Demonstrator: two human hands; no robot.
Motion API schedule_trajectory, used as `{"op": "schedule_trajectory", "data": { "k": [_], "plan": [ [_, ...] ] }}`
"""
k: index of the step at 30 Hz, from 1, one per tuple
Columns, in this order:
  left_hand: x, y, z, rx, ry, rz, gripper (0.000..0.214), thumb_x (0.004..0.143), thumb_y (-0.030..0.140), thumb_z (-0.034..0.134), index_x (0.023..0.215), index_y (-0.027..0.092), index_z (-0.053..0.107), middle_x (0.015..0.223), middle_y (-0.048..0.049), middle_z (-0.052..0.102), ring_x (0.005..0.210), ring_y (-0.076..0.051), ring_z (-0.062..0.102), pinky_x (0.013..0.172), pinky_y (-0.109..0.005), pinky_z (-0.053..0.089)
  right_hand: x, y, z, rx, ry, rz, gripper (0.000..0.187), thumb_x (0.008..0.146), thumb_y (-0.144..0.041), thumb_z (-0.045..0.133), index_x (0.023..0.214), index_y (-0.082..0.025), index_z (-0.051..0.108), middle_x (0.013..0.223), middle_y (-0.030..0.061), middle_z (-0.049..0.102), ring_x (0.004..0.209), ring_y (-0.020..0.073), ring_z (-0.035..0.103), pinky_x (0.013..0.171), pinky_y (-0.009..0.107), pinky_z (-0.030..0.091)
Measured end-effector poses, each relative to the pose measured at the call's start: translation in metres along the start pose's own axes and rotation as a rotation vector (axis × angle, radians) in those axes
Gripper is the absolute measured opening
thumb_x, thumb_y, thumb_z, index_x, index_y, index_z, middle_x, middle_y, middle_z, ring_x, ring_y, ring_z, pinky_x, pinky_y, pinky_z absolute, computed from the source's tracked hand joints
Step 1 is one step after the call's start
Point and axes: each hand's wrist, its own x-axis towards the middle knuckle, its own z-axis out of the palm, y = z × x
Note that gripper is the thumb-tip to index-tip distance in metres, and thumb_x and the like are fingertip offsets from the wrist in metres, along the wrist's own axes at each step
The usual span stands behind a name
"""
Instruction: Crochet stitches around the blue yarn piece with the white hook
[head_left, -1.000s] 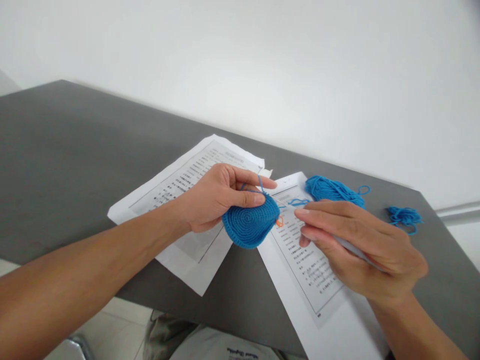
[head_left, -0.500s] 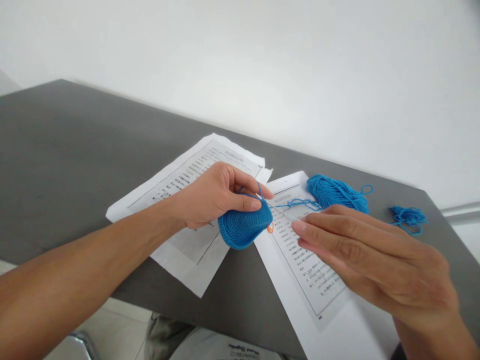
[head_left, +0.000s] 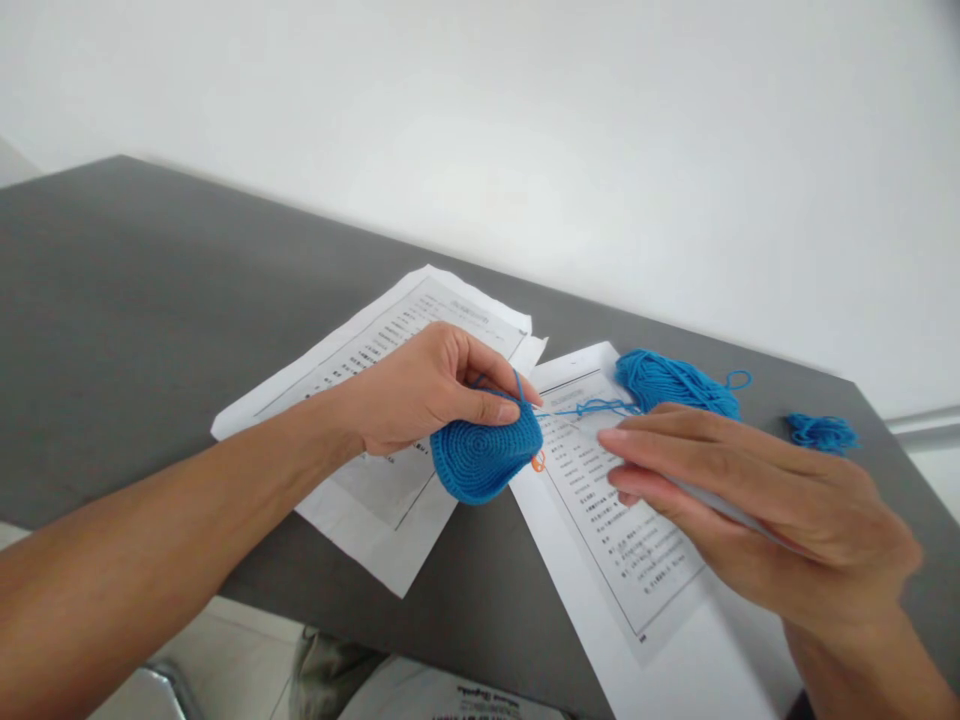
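Note:
My left hand (head_left: 442,390) pinches the top edge of a round blue crochet piece (head_left: 484,455) between thumb and fingers. Blue yarn loops over its index finger. An orange stitch marker (head_left: 538,461) hangs at the piece's right edge. To the right, my right hand (head_left: 757,500) is closed around a slim crochet hook (head_left: 576,425). The hook's thin shaft points left toward the edge of the piece, and its grip shows partly between the fingers. Whether the tip sits in a stitch is too fine to tell. A strand of yarn runs right from the work, behind the hook.
Two printed sheets, a left one (head_left: 330,385) and a right one (head_left: 592,600), lie under my hands on the grey table (head_left: 187,260). A blue yarn skein (head_left: 671,380) and a smaller yarn tangle (head_left: 823,432) rest at the right. A white wall (head_left: 525,130) stands behind.
My right hand and the hook have drawn slightly right, away from the piece, and turned so that more of the grip shows. The crochet piece has shifted a little left and down.

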Motion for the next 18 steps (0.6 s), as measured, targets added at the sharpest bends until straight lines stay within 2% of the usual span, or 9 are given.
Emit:
{"op": "schedule_trajectory", "data": {
  "k": [3, 5, 8, 14, 18],
  "plan": [
    [0.0, 0.0, -0.001, 0.001, -0.02, -0.051, 0.012, 0.074, 0.008, 0.084, 0.067, 0.019, 0.085, 0.087, -0.0087, 0.086, 0.072, -0.016, 0.076, 0.064, -0.022, 0.059, 0.003, 0.0, -0.003, -0.092, -0.075, -0.127, 0.027, 0.097, -0.01, 0.077, 0.122, -0.021, 0.08, 0.101, 0.0064, 0.086, 0.084, 0.021, 0.084, 0.081, 0.031, 0.074],
    [0.0, -0.001, -0.002, 0.01, -0.041, -0.077, 0.009, 0.075, 0.01, 0.085, 0.071, 0.018, 0.087, 0.084, -0.0095, 0.086, 0.07, -0.017, 0.076, 0.064, -0.024, 0.06, 0.005, 0.0, -0.004, -0.11, -0.093, -0.148, 0.023, 0.1, -0.012, 0.075, 0.12, -0.021, 0.079, 0.1, 0.006, 0.086, 0.082, 0.0204, 0.084, 0.08, 0.03, 0.074],
    [0.0, -0.001, -0.003, 0.035, -0.075, -0.096, 0.008, 0.076, 0.011, 0.085, 0.076, 0.018, 0.089, 0.08, -0.0087, 0.085, 0.069, -0.016, 0.075, 0.066, -0.024, 0.061, 0.005, 0.001, -0.008, -0.062, -0.102, -0.108, 0.026, 0.1, -0.015, 0.075, 0.124, -0.025, 0.079, 0.102, 0.0036, 0.086, 0.082, 0.0204, 0.084, 0.077, 0.031, 0.075],
    [0.001, 0.003, -0.004, 0.101, -0.101, -0.117, 0.011, 0.075, 0.009, 0.085, 0.078, 0.018, 0.089, 0.077, -0.0034, 0.084, 0.07, -0.012, 0.073, 0.066, -0.018, 0.057, 0.003, 0.003, -0.015, 0.098, -0.07, -0.054, 0.031, 0.097, -0.012, 0.079, 0.124, -0.025, 0.082, 0.103, 0.0034, 0.086, 0.088, 0.0195, 0.085, 0.081, 0.026, 0.073],
    [0.0, 0.005, -0.004, 0.133, -0.081, -0.103, 0.007, 0.073, 0.012, 0.087, 0.075, 0.018, 0.088, 0.08, -0.0041, 0.085, 0.071, -0.013, 0.073, 0.067, -0.02, 0.057, 0.008, 0.003, -0.015, 0.185, -0.075, 0.02, 0.033, 0.095, -0.014, 0.082, 0.124, -0.03, 0.083, 0.1, 0.0017, 0.087, 0.082, 0.0208, 0.085, 0.069, 0.027, 0.073]
  ]
}}
